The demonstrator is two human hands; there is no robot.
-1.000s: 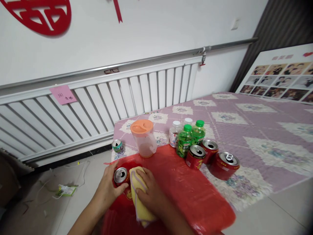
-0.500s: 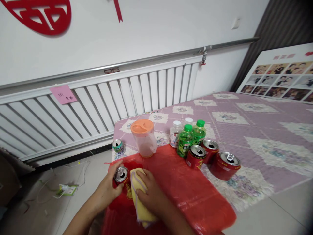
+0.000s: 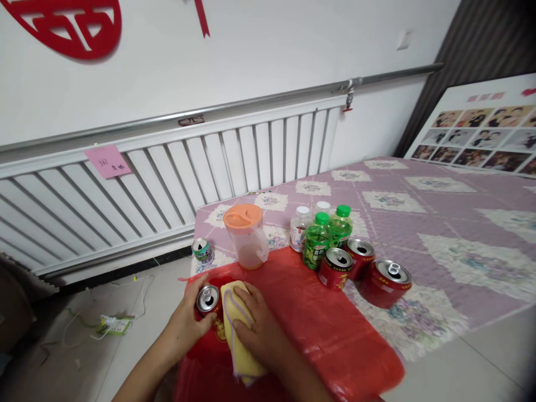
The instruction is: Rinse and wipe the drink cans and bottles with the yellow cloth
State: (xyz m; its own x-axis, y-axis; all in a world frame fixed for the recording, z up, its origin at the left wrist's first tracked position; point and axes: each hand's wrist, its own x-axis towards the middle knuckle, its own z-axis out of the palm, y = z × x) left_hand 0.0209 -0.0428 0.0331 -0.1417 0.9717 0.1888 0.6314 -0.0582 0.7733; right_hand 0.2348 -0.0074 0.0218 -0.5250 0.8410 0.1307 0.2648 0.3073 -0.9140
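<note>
My left hand (image 3: 187, 319) is wrapped round a red drink can (image 3: 208, 300), which stands upright with its silver top opened. Just to the right, my right hand (image 3: 258, 325) grips a folded yellow cloth (image 3: 240, 349) with a pale purple edge. The cloth lies against or very close to the can's right side; exact contact is hard to tell. Beneath both hands spreads a red plastic sheet (image 3: 301, 312) over the table's near edge. Part of the can is hidden behind my left fingers and thumb.
A clear pitcher (image 3: 250, 245) with an orange lid stands beyond my hands, beside a small green can (image 3: 203, 252). To the right are green-capped bottles (image 3: 317, 241), white-capped bottles (image 3: 299, 229) and several red cans (image 3: 386, 285). A white radiator (image 3: 234, 162) lines the wall.
My right hand and the yellow cloth have shifted slightly up and left beside the can. My left hand keeps its hold on the can in nearly the same place.
</note>
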